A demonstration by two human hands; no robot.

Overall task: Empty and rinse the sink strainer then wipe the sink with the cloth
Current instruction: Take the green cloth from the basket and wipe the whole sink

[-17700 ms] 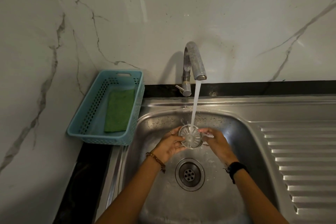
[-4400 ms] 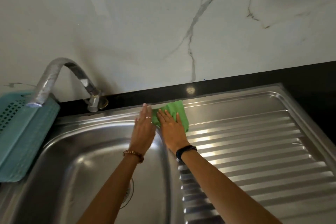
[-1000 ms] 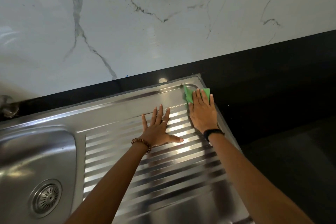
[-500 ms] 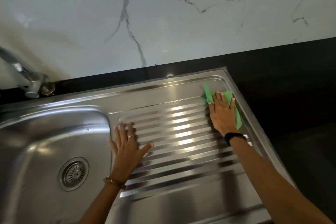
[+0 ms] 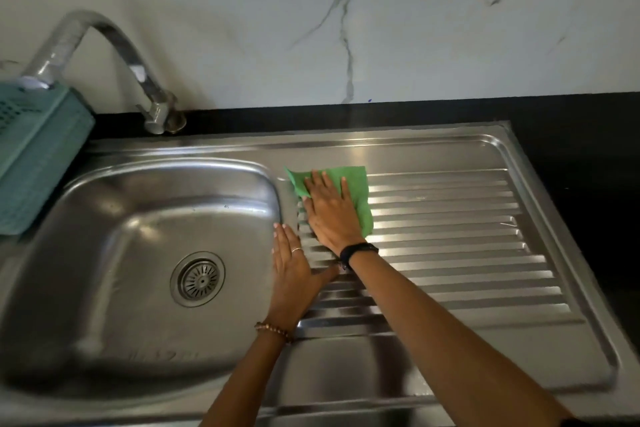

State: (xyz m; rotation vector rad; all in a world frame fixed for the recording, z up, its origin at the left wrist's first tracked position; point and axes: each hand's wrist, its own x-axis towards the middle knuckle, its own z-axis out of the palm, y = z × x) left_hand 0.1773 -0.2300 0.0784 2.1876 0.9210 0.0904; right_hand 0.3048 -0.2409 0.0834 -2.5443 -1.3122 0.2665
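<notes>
Sink strainer (image 5: pixel 198 278) sits back in the drain as the right hand (image 5: pixel 331 215) presses the green cloth (image 5: pixel 358 191) flat on the drainboard beside the basin, left hand (image 5: pixel 290 267) flat-fingered on the rim, wiping under way.

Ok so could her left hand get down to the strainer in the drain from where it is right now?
Probably yes. The left hand rests flat on the ridge between basin and drainboard, and the strainer sits uncovered in the drain just beside it, nothing between. The right hand presses the green cloth farther off.
</notes>
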